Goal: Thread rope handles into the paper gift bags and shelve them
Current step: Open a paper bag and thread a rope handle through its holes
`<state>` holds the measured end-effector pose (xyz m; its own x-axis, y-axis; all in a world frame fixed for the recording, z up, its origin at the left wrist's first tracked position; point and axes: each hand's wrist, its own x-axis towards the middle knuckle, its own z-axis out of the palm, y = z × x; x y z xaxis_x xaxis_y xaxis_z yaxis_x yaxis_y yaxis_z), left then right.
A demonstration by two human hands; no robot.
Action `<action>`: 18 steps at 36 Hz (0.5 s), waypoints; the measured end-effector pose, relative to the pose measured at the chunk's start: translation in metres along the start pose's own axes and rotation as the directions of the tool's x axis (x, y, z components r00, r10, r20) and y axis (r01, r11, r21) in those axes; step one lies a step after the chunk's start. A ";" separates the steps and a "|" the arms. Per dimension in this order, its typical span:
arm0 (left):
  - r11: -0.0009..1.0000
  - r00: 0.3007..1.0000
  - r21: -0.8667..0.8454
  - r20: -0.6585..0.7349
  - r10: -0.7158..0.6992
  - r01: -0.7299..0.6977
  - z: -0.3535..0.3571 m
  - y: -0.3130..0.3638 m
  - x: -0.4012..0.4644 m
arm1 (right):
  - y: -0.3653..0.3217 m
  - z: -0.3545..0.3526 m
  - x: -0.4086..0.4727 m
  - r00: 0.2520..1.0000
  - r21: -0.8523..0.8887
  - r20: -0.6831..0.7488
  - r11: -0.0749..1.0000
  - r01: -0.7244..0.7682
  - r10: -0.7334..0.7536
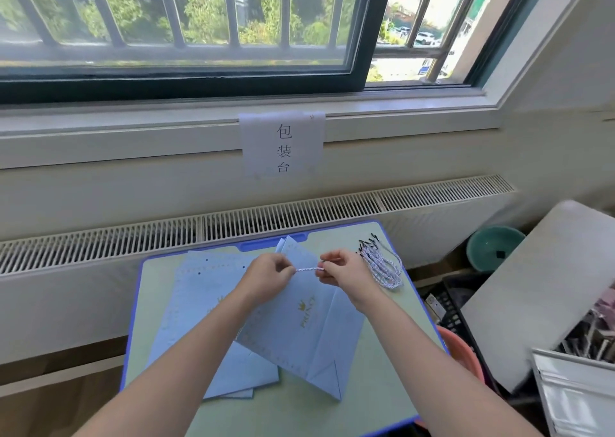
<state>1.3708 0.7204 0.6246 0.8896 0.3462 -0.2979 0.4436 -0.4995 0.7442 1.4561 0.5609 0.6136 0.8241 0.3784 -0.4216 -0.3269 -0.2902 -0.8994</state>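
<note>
A light blue paper gift bag (309, 330) with gold print lies flat and tilted on the small table (382, 386). Over its open top edge, my left hand (271, 278) and my right hand (339, 270) each pinch one end of a short white-and-blue twisted rope handle (309, 269), stretched taut between them. Under and left of this bag lies a stack of more flat blue bags (199, 290). A bundle of spare rope handles (382, 265) with black tips lies at the table's back right corner.
A vented radiator cover (233, 227) and a window sill with a paper sign (283, 143) stand behind the table. To the right are a teal basin (492, 247), a black crate (456, 306), a white board (539, 287) and a pink tub (462, 350).
</note>
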 end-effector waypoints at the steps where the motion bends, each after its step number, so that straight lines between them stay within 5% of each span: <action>1: 1.000 1.000 0.002 0.000 0.005 -0.005 0.000 0.000 -0.001 | 0.002 -0.001 0.001 0.999 -0.204 -0.038 0.979 0.030 -0.038; 4: 1.000 1.000 0.010 -0.005 0.020 -0.020 -0.001 0.001 -0.004 | 0.008 0.001 0.000 0.950 -0.708 0.029 0.664 0.239 -0.310; 7: 0.999 0.999 0.014 -0.015 0.035 -0.035 0.000 0.003 -0.006 | 0.010 0.010 -0.007 0.855 -0.700 0.218 0.536 0.473 -0.470; 14: 0.998 0.998 0.011 -0.023 0.054 -0.054 -0.004 0.007 -0.009 | 0.003 0.023 -0.013 0.893 -0.487 0.217 0.748 0.450 -0.395; 18: 0.994 0.997 -0.093 -0.060 0.045 -0.051 -0.006 0.005 -0.012 | 0.004 0.020 -0.012 0.898 -0.500 0.198 0.748 0.437 -0.392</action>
<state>1.3613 0.7189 0.6356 0.9005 0.3706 -0.2274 0.3860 -0.4406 0.8105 1.4352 0.5726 0.6128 0.7768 0.6279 -0.0488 0.3466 -0.4909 -0.7993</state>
